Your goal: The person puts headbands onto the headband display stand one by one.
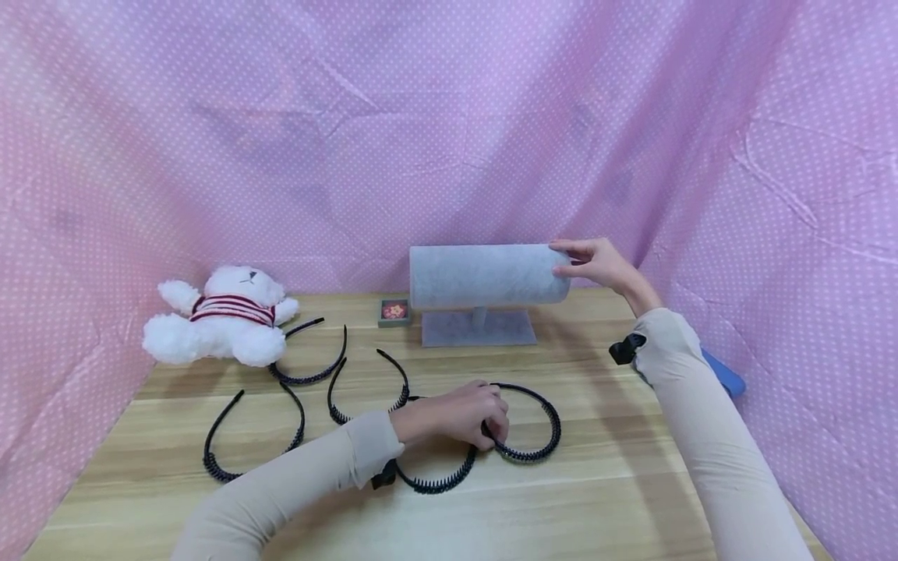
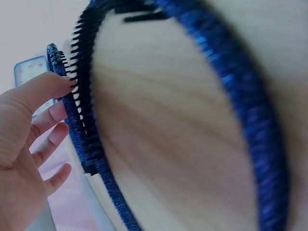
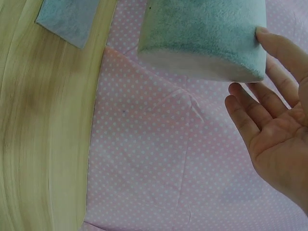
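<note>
My left hand (image 1: 468,413) is low over the middle of the table, pinching a dark headband (image 1: 554,431) that extends to its right. The left wrist view shows my thumb at the comb teeth of a glittery blue headband (image 2: 86,96); part of a blue band fills the near right, blurred. Below the hand in the head view lies another toothed headband (image 1: 438,489). At the back, my right hand (image 1: 599,265) touches the right end of a grey velvet display roll (image 1: 484,274) on its stand, thumb in front and fingers around the edge, loosely straight.
More headbands lie left: one (image 1: 209,456) in front, one (image 1: 332,401) nearer the middle, one (image 1: 309,380) by a white plush bear (image 1: 231,312). A small framed flower box (image 1: 394,312) stands beside the roll's base (image 1: 449,331). Partly behind my right forearm is a blue object (image 1: 726,375).
</note>
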### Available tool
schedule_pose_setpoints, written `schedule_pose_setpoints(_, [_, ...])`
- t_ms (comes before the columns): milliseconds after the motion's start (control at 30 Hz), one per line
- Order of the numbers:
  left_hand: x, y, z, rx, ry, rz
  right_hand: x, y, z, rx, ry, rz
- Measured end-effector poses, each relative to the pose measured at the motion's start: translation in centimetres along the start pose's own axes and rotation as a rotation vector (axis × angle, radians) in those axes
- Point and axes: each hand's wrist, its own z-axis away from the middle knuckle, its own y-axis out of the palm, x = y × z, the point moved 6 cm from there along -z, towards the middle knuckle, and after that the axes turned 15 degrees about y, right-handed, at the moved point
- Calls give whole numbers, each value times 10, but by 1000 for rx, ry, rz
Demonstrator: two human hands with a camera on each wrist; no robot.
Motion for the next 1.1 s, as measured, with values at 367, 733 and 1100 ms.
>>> schedule_pose_setpoints(367, [22,-22,8,-174,-31,267,-1,0,0,2,-44,22])
schedule_pose_setpoints(733, [46,-58,44,-401,-105,454,2,0,-1,14,-32,41])
schedule_pose_setpoints(1100, [52,-95,94,-565,-180,449,8,0,2,-93,-174,144])
